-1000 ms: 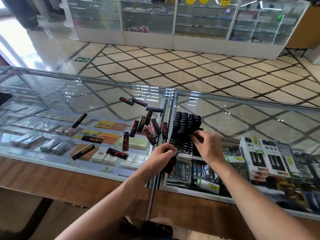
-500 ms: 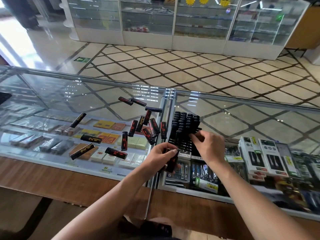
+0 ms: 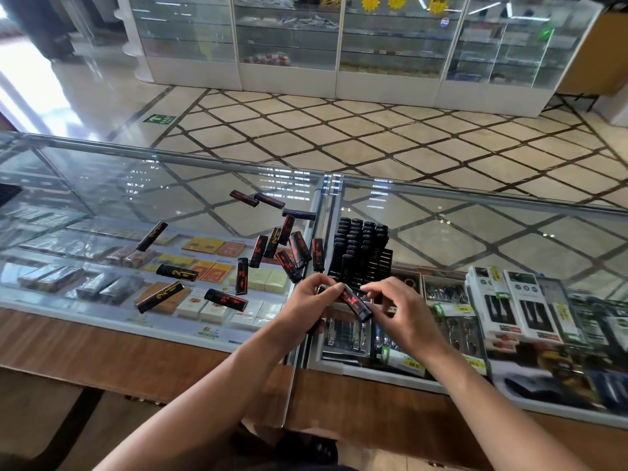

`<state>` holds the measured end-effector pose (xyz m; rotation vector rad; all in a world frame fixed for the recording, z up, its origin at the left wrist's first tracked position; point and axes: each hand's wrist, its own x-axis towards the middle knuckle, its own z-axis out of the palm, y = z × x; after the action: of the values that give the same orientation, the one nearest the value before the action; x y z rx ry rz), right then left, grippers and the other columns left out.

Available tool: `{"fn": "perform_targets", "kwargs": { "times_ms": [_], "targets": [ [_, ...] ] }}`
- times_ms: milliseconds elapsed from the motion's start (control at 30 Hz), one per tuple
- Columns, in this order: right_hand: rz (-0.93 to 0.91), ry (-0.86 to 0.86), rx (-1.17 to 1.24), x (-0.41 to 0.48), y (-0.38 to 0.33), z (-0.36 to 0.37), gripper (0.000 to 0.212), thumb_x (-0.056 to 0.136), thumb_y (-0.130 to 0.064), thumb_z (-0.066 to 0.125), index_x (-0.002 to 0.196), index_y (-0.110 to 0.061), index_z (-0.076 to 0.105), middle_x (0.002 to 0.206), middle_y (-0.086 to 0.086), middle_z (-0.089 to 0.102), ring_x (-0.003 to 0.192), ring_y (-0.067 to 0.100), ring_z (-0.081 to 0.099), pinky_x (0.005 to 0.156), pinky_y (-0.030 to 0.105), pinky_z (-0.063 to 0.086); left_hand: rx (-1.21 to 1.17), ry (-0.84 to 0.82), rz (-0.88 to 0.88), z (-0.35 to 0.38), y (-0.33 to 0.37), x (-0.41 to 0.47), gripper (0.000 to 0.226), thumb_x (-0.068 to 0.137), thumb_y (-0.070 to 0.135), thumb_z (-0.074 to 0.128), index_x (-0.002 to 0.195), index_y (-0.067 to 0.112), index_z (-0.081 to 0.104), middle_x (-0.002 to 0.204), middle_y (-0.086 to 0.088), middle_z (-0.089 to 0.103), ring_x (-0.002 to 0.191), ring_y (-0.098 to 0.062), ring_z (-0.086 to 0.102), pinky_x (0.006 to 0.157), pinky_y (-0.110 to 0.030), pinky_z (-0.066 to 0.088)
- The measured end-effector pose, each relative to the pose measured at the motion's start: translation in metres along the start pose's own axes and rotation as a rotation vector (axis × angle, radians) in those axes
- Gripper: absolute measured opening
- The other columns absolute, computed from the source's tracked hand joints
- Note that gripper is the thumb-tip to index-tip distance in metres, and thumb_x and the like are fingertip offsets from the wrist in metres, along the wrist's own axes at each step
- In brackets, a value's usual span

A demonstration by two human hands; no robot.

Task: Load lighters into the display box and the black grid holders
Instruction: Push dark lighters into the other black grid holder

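Lighters [image 3: 226, 299] lie scattered flat on the glass counter [image 3: 136, 198] left of centre; they look small, light, hard and slick, so I would take each one by its long flat sides near the middle. In the lower centre I have the left hand [image 3: 306, 304] pinching the upper end of one lighter [image 3: 355, 302], and the right hand [image 3: 407, 317] curls its fingers round the lower end, just in front of the black grid holder [image 3: 384, 263]. The holder's far rows stand full and crowd the near slots, while white boxes [image 3: 523, 300] sit at the right, well apart.
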<state>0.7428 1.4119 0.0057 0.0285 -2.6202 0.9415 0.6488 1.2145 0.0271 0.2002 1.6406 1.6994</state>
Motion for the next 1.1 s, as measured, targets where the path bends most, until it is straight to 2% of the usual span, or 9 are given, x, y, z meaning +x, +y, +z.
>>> {"fn": "perform_targets", "kwargs": {
  "times_ms": [100, 233, 433, 567, 700, 800, 900, 1000, 1100],
  "targets": [
    [-0.028, -0.019, 0.042, -0.003, -0.006, 0.001, 0.032, 0.088, -0.043, 0.076, 0.114, -0.027, 0.068, 0.103, -0.022, 0.064, 0.096, -0.004, 0.061, 0.081, 0.029, 0.054, -0.043, 0.033, 0.024, 0.002, -0.001, 0.001, 0.024, 0.101, 0.027, 0.063, 0.108, 0.007, 0.052, 0.1, -0.02, 0.077, 0.079, -0.031, 0.077, 0.036, -0.024, 0.034],
    [-0.023, 0.001, 0.086, -0.005, -0.013, 0.0, 0.036, 0.087, -0.053, 0.075, 0.112, -0.028, 0.069, 0.102, -0.021, 0.066, 0.095, -0.002, 0.062, 0.083, 0.029, 0.052, -0.006, 0.05, 0.048, 0.005, -0.002, -0.001, 0.036, 0.1, 0.031, 0.064, 0.111, 0.001, 0.05, 0.096, -0.02, 0.077, 0.068, -0.024, 0.075, 0.036, -0.023, 0.033],
    [0.008, 0.04, 0.152, -0.006, -0.007, 0.003, 0.036, 0.085, -0.031, 0.083, 0.117, -0.024, 0.069, 0.105, -0.022, 0.066, 0.095, 0.002, 0.065, 0.083, 0.034, 0.054, 0.059, 0.038, 0.023, 0.008, -0.001, -0.002, 0.029, 0.1, 0.034, 0.064, 0.108, 0.009, 0.052, 0.094, -0.018, 0.077, 0.062, -0.021, 0.072, 0.035, -0.023, 0.033],
    [0.035, 0.105, 0.254, -0.002, -0.008, 0.003, 0.014, 0.088, -0.016, 0.08, 0.099, -0.015, 0.072, 0.096, -0.012, 0.068, 0.087, 0.01, 0.066, 0.074, 0.024, 0.055, 0.126, 0.002, 0.005, 0.009, 0.001, -0.004, 0.03, 0.101, 0.033, 0.061, 0.111, 0.005, 0.057, 0.097, -0.015, 0.078, 0.053, -0.015, 0.063, 0.038, -0.021, 0.038],
    [0.202, 0.197, 0.424, 0.005, 0.001, -0.009, 0.023, 0.092, -0.039, 0.075, 0.089, -0.017, 0.067, 0.071, -0.005, 0.064, 0.062, 0.016, 0.058, 0.056, 0.022, 0.047, 0.111, 0.008, -0.022, 0.009, 0.001, -0.004, 0.029, 0.106, 0.032, 0.054, 0.11, 0.004, 0.061, 0.091, -0.003, 0.076, 0.049, -0.009, 0.05, 0.04, -0.02, 0.036],
    [0.314, 0.305, 0.376, 0.018, 0.021, -0.017, 0.025, 0.092, -0.04, 0.074, 0.089, -0.016, 0.066, 0.074, 0.0, 0.066, 0.065, 0.019, 0.061, 0.057, 0.028, 0.052, 0.084, 0.002, -0.035, 0.006, 0.001, -0.005, 0.031, 0.109, 0.033, 0.047, 0.105, 0.006, 0.061, 0.085, -0.002, 0.071, 0.05, -0.009, 0.048, 0.04, -0.02, 0.036],
    [0.382, 0.402, 0.275, 0.036, 0.038, -0.024, 0.014, 0.093, -0.025, 0.075, 0.102, -0.016, 0.07, 0.087, -0.008, 0.072, 0.078, 0.006, 0.07, 0.069, 0.015, 0.056, 0.077, -0.028, -0.04, 0.004, 0.002, -0.006, 0.03, 0.109, 0.032, 0.045, 0.104, 0.006, 0.06, 0.081, 0.0, 0.067, 0.051, -0.008, 0.046, 0.04, -0.019, 0.036],
    [0.403, 0.387, 0.155, 0.053, 0.048, -0.029, 0.02, 0.092, -0.025, 0.076, 0.107, -0.013, 0.072, 0.092, -0.008, 0.073, 0.081, 0.001, 0.068, 0.066, 0.007, 0.05, 0.055, -0.047, -0.049, 0.002, 0.003, -0.006, 0.03, 0.109, 0.031, 0.045, 0.101, 0.007, 0.06, 0.074, 0.002, 0.063, 0.049, -0.008, 0.044, 0.039, -0.018, 0.034],
    [0.374, 0.328, 0.065, 0.065, 0.054, -0.029, 0.025, 0.091, -0.029, 0.077, 0.109, -0.013, 0.072, 0.096, -0.007, 0.073, 0.081, 0.003, 0.067, 0.069, 0.011, 0.048, 0.045, -0.06, -0.053, 0.0, 0.003, -0.006, 0.029, 0.109, 0.032, 0.046, 0.096, 0.009, 0.058, 0.069, 0.003, 0.059, 0.049, -0.008, 0.042, 0.039, -0.019, 0.033]
  ]
}}
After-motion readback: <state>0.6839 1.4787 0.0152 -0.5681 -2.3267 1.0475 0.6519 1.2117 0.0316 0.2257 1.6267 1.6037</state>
